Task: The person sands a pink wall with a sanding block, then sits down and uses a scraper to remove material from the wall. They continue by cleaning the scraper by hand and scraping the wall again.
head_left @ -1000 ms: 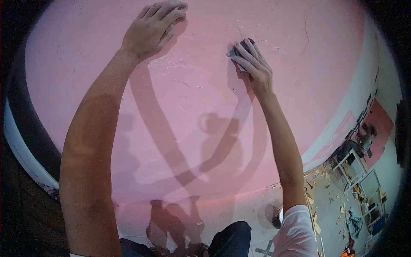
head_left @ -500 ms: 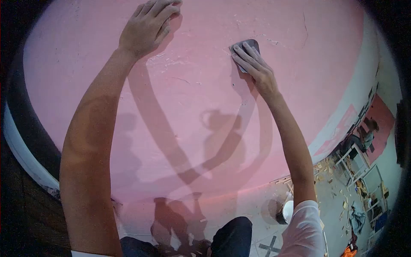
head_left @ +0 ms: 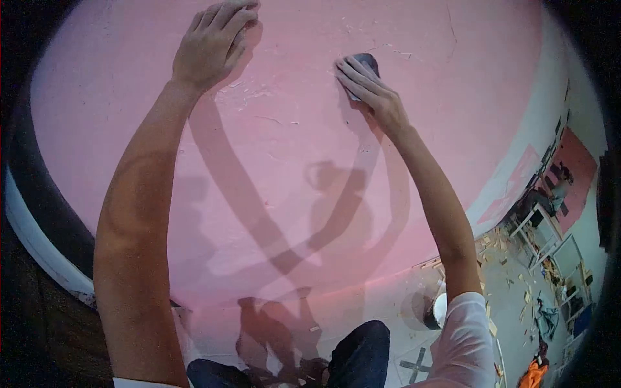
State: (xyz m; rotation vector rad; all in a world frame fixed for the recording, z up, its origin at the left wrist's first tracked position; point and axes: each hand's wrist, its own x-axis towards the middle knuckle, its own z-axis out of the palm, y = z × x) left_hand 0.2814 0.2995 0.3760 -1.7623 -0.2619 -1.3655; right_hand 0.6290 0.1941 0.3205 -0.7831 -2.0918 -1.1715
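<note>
A large pink wall [head_left: 310,142] with cracks and flaking patches fills most of the view. Against its upper part rests my left hand [head_left: 210,48], fingers extended and a little bent, with the thumb apart and nothing visible in it. My right hand [head_left: 372,87] presses a dark grey flat pad, like a sanding pad [head_left: 367,63], to the wall. Its fingers lie across the pad and cover much of it; a pale lower edge shows beneath them. Rough cracked paint lies between the two hands.
On the floor at lower right stands a bucket [head_left: 439,312] with a pale top. Wood scraps [head_left: 498,249] litter the floor beside white frames [head_left: 540,233]. Farther back, another person [head_left: 557,191] sits near a pink panel. An orange item [head_left: 533,374] lies at the bottom right.
My right hand and the pad have shifted slightly left and up along the wall. The left hand appears slightly further left, as the whole view has moved a little too.
</note>
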